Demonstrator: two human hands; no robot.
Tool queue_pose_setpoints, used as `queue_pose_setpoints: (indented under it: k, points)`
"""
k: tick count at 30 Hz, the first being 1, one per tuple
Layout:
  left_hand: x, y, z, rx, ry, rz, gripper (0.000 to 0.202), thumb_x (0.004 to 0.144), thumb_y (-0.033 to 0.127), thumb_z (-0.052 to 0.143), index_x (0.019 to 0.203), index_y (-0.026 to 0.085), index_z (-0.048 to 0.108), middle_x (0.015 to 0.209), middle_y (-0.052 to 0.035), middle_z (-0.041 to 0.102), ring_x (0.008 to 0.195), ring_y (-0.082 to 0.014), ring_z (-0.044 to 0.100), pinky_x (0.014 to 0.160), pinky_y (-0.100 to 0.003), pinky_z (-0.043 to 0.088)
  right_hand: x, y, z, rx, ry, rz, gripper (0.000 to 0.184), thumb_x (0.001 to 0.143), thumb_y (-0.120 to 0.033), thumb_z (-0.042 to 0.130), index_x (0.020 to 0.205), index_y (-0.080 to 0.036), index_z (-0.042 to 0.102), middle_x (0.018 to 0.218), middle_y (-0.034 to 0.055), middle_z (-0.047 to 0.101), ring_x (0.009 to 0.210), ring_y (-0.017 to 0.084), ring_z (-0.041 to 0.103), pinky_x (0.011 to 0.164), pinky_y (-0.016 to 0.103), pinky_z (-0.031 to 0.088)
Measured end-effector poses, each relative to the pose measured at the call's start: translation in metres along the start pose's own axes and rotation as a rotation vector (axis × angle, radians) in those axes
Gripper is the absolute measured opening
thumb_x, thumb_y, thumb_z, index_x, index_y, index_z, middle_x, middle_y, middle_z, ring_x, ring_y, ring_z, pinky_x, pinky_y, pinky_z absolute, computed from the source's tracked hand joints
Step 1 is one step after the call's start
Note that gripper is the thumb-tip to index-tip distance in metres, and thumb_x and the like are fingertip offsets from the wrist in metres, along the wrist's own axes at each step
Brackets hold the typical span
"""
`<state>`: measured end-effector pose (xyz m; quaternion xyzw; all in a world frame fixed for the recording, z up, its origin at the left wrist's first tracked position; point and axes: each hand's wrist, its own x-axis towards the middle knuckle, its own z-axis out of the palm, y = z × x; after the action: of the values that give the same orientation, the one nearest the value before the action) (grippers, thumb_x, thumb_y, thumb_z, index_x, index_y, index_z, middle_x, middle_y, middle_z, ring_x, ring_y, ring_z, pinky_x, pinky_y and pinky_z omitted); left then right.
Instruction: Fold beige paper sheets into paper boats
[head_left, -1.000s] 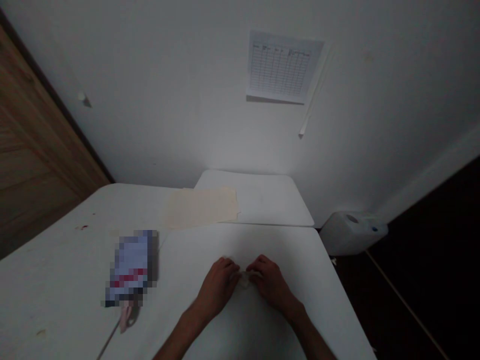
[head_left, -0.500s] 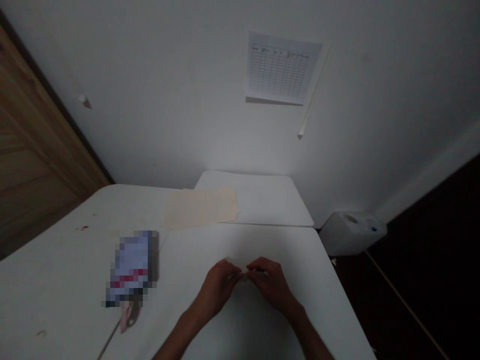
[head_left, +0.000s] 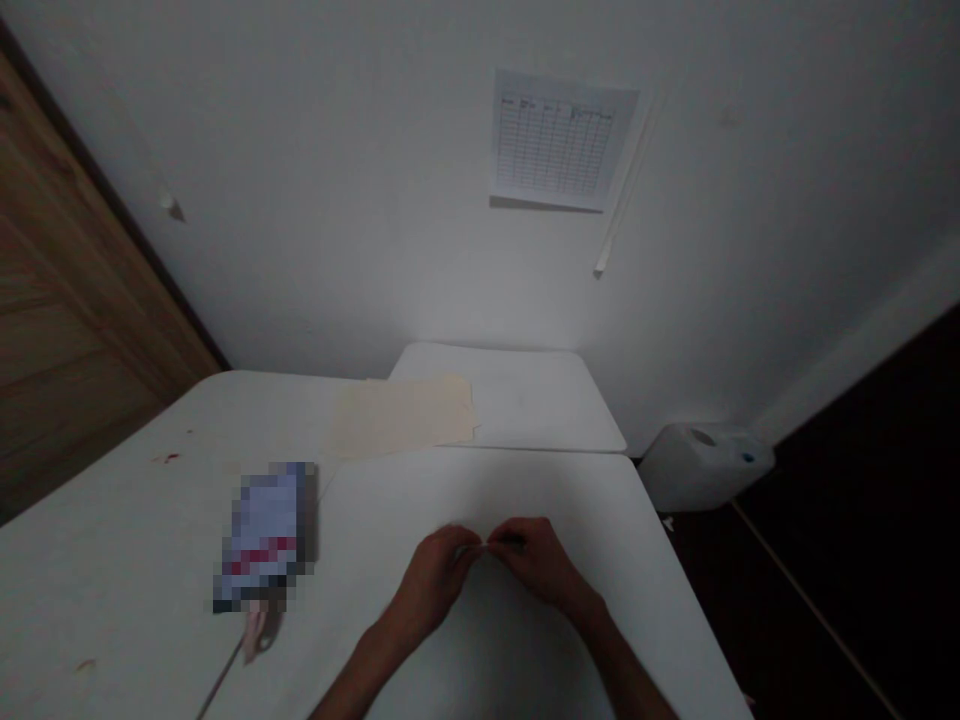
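Small pale piece: a thin whitish sliver shows between the fingertips of both hands, nearer the person than the beige sheet and just past its right end; what it is, I cannot tell.
Left hand: the left hand is closed to a pinch, thumb against curled fingers, on the piece's left end, nearer the person than the beige sheet.
Right hand: the right hand mirrors it in a pinch on the other end, farther right of the beige sheet; the meeting fingertips probably serve fine control of something so small.
Surface: the white surface lies under the hands and reaches back to the beige sheet, perhaps giving a flat place to work over.
Beige sheet: the sheet lies flat across a join, partly on a white panel, perhaps set back to leave room for the hands; no writing shows on it.
Blurred item: a blue-and-red item, left of the beige sheet and nearer the person, is pixelated; any brand is unreadable.
Printed chart: on the wall above and right of the beige sheet, a paper carries a ruled grid, probably hung for reference; its headings are too small to read.
White container: a container stands well right of the beige sheet; no label can be read.
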<state>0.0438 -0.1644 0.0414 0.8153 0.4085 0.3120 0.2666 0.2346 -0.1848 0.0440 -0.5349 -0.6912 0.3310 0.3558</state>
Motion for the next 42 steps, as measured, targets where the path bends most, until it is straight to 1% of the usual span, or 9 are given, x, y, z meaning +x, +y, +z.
queue_pose_setpoints:
  k: [5,9,12,15,18,24,30,36,42]
  points:
    - [-0.002,-0.011,0.005,-0.04,0.016,-0.044,0.023,0.094,0.033,0.048,0.095,0.022,0.068,0.092,-0.0042,0.073,0.086,-0.0201,0.069,0.08,-0.031,0.054,0.0,0.0,0.0,-0.026,-0.019,0.003,0.014,0.086,-0.028,0.062,0.086,-0.023,0.075,0.082,0.0006,0.074,0.074,0.017,0.069,0.07,0.026,0.049]
    - [-0.003,-0.026,0.013,-0.002,0.076,-0.041,0.022,0.094,0.029,0.048,0.098,0.021,0.067,0.097,-0.0052,0.072,0.089,-0.0202,0.068,0.082,-0.034,0.055,0.001,0.006,0.005,-0.212,0.039,-0.02,0.012,0.087,-0.027,0.063,0.087,-0.022,0.074,0.083,0.0019,0.073,0.076,0.017,0.067,0.074,0.027,0.048]
    - [-0.003,-0.025,0.012,0.132,0.081,0.077,0.02,0.092,0.024,0.049,0.1,0.019,0.066,0.098,-0.0077,0.069,0.093,-0.0223,0.064,0.086,-0.039,0.053,0.001,0.012,0.012,-0.367,0.074,-0.065,0.01,0.088,-0.025,0.062,0.087,-0.022,0.072,0.084,0.0021,0.071,0.081,0.018,0.064,0.079,0.029,0.046]
    - [-0.007,-0.019,0.01,0.247,0.012,0.226,0.025,0.088,0.024,0.057,0.111,0.019,0.062,0.113,-0.0101,0.064,0.106,-0.0265,0.057,0.092,-0.046,0.049,0.0,0.016,0.017,-0.444,0.089,-0.1,0.013,0.091,-0.025,0.058,0.087,-0.022,0.07,0.085,0.002,0.067,0.085,0.016,0.061,0.08,0.027,0.046]
    - [-0.012,-0.017,0.011,0.274,-0.047,0.306,0.033,0.087,0.023,0.06,0.119,0.019,0.058,0.118,-0.01,0.062,0.111,-0.0267,0.055,0.096,-0.046,0.048,-0.002,0.018,0.018,-0.471,0.103,-0.123,0.014,0.093,-0.025,0.056,0.088,-0.023,0.069,0.086,0.0024,0.064,0.086,0.016,0.058,0.079,0.026,0.046]
    - [-0.016,-0.025,0.018,0.284,-0.066,0.323,0.02,0.09,0.02,0.057,0.109,0.019,0.062,0.116,-0.0085,0.063,0.111,-0.0251,0.055,0.097,-0.045,0.048,-0.007,0.019,0.016,-0.511,0.116,-0.188,0.012,0.091,-0.021,0.057,0.091,-0.023,0.069,0.089,0.0034,0.062,0.088,0.017,0.054,0.08,0.028,0.045]
    - [-0.016,-0.023,0.019,0.342,-0.056,0.36,0.013,0.089,0.019,0.058,0.101,0.018,0.065,0.11,-0.0074,0.066,0.106,-0.0244,0.058,0.094,-0.043,0.051,-0.017,0.02,0.01,-0.59,0.097,-0.244,0.016,0.091,-0.02,0.057,0.102,-0.025,0.066,0.096,0.0032,0.061,0.09,0.018,0.052,0.084,0.032,0.042]
    - [-0.016,-0.022,0.021,0.421,-0.012,0.424,0.017,0.094,0.022,0.051,0.099,0.017,0.067,0.106,-0.0084,0.068,0.099,-0.0237,0.061,0.09,-0.043,0.052,-0.02,0.022,0.011,-0.666,0.109,-0.274,0.017,0.092,-0.021,0.056,0.104,-0.027,0.066,0.095,0.0037,0.061,0.087,0.018,0.051,0.081,0.031,0.041]
    - [-0.016,-0.019,0.019,0.483,-0.053,0.423,0.019,0.094,0.023,0.051,0.102,0.017,0.067,0.11,-0.0079,0.068,0.101,-0.0249,0.061,0.091,-0.044,0.052,-0.022,0.021,0.013,-0.712,0.088,-0.263,0.021,0.093,-0.021,0.055,0.109,-0.029,0.064,0.099,0.0043,0.06,0.088,0.019,0.051,0.082,0.033,0.039]
